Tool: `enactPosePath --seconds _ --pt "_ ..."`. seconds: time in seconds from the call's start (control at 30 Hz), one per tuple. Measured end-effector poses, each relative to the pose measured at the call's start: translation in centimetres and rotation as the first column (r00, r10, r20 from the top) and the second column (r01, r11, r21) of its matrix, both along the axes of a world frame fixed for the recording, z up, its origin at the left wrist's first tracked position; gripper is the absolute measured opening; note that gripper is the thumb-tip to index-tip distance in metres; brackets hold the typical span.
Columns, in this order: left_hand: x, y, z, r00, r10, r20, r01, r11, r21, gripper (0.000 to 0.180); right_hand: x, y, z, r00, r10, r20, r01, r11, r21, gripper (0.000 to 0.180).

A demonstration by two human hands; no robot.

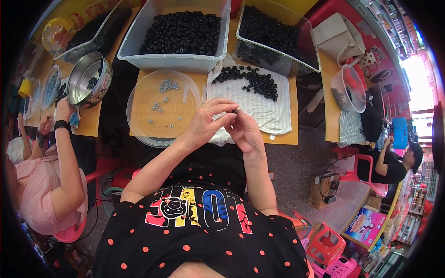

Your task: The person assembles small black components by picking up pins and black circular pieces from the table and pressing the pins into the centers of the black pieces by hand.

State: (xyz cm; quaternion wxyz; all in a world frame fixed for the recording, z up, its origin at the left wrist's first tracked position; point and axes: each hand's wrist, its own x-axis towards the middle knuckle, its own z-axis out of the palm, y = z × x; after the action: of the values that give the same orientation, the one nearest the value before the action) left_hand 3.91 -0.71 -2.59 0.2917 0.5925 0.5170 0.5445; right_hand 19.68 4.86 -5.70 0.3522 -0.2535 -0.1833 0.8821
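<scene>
Over the front of the table, my left hand (207, 122) and my right hand (246, 131) meet fingertip to fingertip. Between them they pinch a small dark round part (234, 111), mostly covered by the fingers. Behind the hands, a white cloth (278, 116) carries a spread of black, wheel-like round pieces (262, 84). Left of my left hand lies a shallow clear round lid or tray (139, 109). Small silvery metal parts (168, 85) sit on it in a loose cluster, with several others scattered nearer to me.
Two clear plastic bins (174, 64) (278, 59) full of black pieces stand at the back. On the left, a person (51, 185) in pink holds a metal bowl (88, 85). At the right are a clear tub (348, 90), another person (394, 164) and red stools (327, 243).
</scene>
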Motion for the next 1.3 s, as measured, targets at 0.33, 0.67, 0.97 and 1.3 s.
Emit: enactPosePath --seconds 0.33,0.67,0.97,1.3 --pt "-1.2 -0.6 -1.1 0.948 -0.053 0.312 0.129 0.966 -0.226 0.022 -0.5 1.7 1.0 0.923 0.122 0.365 -0.24 0.923 0.3 0.017" --pt "-1.2 -0.5 -2.2 0.867 0.189 0.461 -0.105 0.974 -0.201 0.016 -1.7 5.1 2.0 0.765 0.028 0.644 -0.455 0.73 0.51 0.019" --pt "-2.3 -0.4 -2.4 0.164 0.288 0.944 0.269 0.907 -0.324 0.024 -3.5 9.8 -3.9 0.5 -0.757 0.421 -0.593 0.056 0.804 0.016" --pt "-2.4 -0.7 -1.8 0.188 0.277 0.942 0.332 0.885 -0.327 0.029 -2.9 8.3 -2.9 0.492 -0.756 0.432 -0.582 0.084 0.809 0.01"
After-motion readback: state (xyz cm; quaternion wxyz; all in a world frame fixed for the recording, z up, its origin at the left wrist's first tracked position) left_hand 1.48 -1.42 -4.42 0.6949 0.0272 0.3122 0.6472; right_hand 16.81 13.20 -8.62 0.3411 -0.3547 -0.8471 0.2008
